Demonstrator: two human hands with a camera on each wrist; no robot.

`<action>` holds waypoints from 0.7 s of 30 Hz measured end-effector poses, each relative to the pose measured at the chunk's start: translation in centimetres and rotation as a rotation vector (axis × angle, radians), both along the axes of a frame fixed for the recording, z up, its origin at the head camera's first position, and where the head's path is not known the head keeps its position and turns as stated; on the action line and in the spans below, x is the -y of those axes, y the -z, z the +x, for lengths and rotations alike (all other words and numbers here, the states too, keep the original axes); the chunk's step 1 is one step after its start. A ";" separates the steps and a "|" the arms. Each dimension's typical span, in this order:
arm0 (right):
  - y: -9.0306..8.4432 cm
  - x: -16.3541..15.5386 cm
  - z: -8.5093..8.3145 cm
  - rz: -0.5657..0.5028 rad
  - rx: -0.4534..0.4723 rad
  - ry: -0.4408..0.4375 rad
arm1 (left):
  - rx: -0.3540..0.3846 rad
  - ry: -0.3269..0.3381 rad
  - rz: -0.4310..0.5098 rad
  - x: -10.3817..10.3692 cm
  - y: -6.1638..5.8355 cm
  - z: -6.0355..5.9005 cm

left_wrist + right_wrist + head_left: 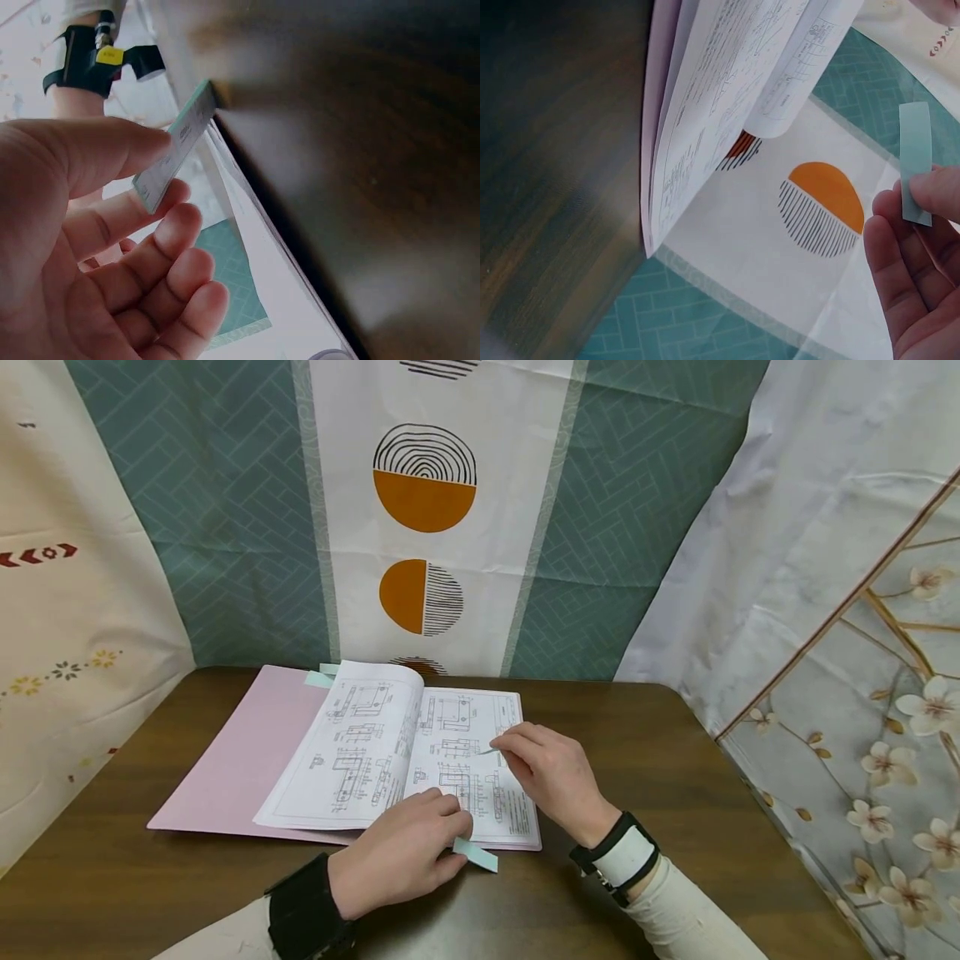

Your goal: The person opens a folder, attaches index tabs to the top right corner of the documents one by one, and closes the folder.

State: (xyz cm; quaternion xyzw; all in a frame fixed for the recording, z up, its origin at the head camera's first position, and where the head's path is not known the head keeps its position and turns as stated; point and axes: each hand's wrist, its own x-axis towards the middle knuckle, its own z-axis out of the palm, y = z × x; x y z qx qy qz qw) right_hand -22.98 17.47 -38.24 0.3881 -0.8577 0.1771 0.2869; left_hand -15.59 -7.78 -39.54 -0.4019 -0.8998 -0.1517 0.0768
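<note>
left hand (408,852) pinches a green tab (477,856) near the open booklet (375,760) while right hand (551,777) pinches a slim strip (916,142) above it.

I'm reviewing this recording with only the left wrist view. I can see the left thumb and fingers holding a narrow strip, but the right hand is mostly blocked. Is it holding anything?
Observer: Yes, the right hand pinches a pale green strip between thumb and fingers.
Reviewer: The pages are edge-on for me. Is anything printed on them?
Observer: In the head view, both facing pages carry line drawings, like technical diagrams; the lettering is too small to read.
Reviewer: Are there any similar green pieces away from the hands?
Observer: Yes, pale green pieces show at the far edge of the pink cover, next to the left page's top.
</note>
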 end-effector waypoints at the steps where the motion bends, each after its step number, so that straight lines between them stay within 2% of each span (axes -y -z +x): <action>1: 0.0 0.0 0.0 0.001 0.000 -0.002 | -0.004 0.005 -0.010 0.0 0.0 0.1; 13: 0.4 0.0 -0.1 0.042 0.030 0.037 | -0.041 0.021 -0.125 -0.2 0.8 0.4; 21: 0.5 0.0 -0.2 0.042 0.031 0.049 | -0.016 0.023 -0.171 -0.6 1.1 0.7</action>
